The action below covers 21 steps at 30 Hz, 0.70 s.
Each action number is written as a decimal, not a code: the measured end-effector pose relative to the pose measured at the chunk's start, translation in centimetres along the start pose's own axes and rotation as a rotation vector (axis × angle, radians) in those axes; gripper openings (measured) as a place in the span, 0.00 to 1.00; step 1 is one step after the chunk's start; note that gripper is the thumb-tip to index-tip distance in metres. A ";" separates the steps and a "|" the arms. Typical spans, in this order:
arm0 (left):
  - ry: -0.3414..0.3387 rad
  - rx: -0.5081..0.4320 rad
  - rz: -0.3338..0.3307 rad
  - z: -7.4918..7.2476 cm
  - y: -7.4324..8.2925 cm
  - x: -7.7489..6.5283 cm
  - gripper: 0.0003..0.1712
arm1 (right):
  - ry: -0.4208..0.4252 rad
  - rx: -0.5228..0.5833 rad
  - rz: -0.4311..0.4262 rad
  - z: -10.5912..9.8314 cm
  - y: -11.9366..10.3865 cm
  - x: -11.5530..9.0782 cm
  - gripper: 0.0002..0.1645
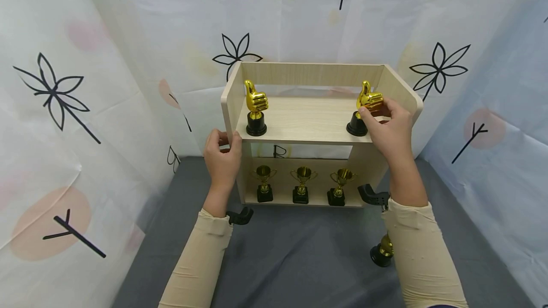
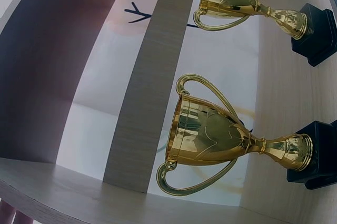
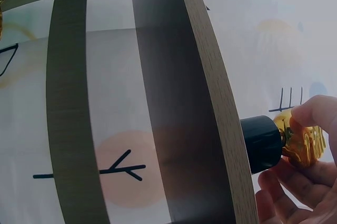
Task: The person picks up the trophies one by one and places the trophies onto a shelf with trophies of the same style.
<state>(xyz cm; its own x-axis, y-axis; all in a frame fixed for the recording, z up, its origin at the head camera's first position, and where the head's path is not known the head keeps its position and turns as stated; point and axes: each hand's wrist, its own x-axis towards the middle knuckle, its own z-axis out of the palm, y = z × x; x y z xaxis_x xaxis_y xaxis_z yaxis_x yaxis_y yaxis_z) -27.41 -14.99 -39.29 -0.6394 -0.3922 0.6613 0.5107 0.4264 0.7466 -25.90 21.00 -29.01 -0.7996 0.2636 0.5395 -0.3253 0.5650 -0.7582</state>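
My right hand [image 1: 391, 129] pinches a gold thumbs-up trophy [image 1: 365, 96] by its gold part. Its black base [image 3: 261, 144] is slightly tilted, close over the upper board's right end in the head view. At the left side of the wooden two-tier shelf [image 1: 299, 129], my left hand [image 1: 222, 160] grips the side panel, thumb at the front edge and fingers curved along the outside. Another thumbs-up trophy [image 1: 256, 108] stands upright at the upper board's left end.
Three gold cup trophies stand in a row on the lower tier: left [image 1: 264, 184], middle [image 1: 302, 185], right [image 1: 339, 187]. Another gold trophy with a black base [image 1: 381, 254] is on the grey tabletop [image 1: 282, 260], partly hidden by the right sleeve. Patterned cloth [image 1: 299, 23] surrounds the table.
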 end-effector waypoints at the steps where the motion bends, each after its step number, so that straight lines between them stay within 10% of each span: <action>1: 0.000 0.001 0.000 0.0 0.0 0.0 0.17 | -0.002 -0.002 0.005 0.0 0.1 0.0 0.30; 21: 0.009 0.012 0.009 0.1 -0.2 0.0 0.17 | -0.026 0.012 0.039 0.0 0.6 -0.3 0.30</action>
<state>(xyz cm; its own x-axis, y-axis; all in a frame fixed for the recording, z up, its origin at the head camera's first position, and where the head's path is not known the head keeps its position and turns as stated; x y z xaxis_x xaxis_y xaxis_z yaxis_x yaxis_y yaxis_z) -27.53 -14.96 -39.43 -0.6293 -0.3958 0.6688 0.5095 0.4398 0.7396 -25.89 21.29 -29.61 -0.8247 0.2651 0.4995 -0.2989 0.5454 -0.7830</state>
